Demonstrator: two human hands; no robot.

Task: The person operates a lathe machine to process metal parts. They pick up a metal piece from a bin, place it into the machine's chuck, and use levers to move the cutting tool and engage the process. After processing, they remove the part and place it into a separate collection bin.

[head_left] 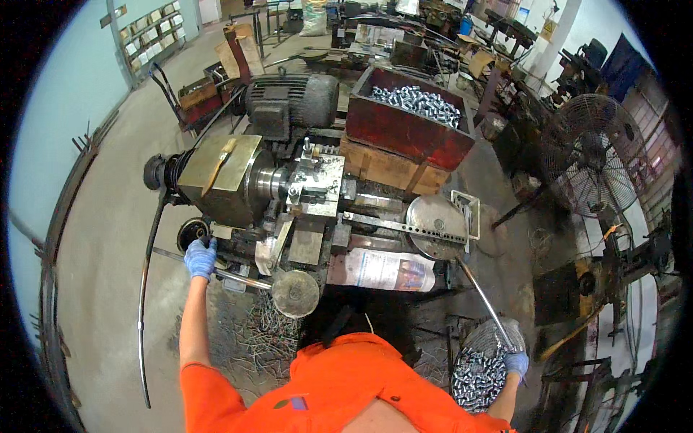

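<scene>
My left hand (pixel 201 258), in a blue glove, is closed beside a black round bowl (pixel 193 232) on the machine's left. A metal rod (pixel 242 278) passes at this hand and runs to a round metal disc (pixel 296 294); what the fingers hold is hidden. At the lower right, my gloved right hand (pixel 516 363) is closed around the low end of a long steel lever (pixel 481 292). That lever slopes down from a larger round plate (pixel 437 226). Between my hands stands a lathe-like machine with a spindle (pixel 271 183) and a metal tool block (pixel 316 185).
A brush (pixel 219 166) lies on the headstock. Behind are a motor (pixel 292 99) and a red bin (pixel 404 130) of shiny metal parts. A basket of similar parts (pixel 478 379) sits by my right hand. A floor fan (pixel 595 155) stands right; metal shavings (pixel 267 335) litter the floor.
</scene>
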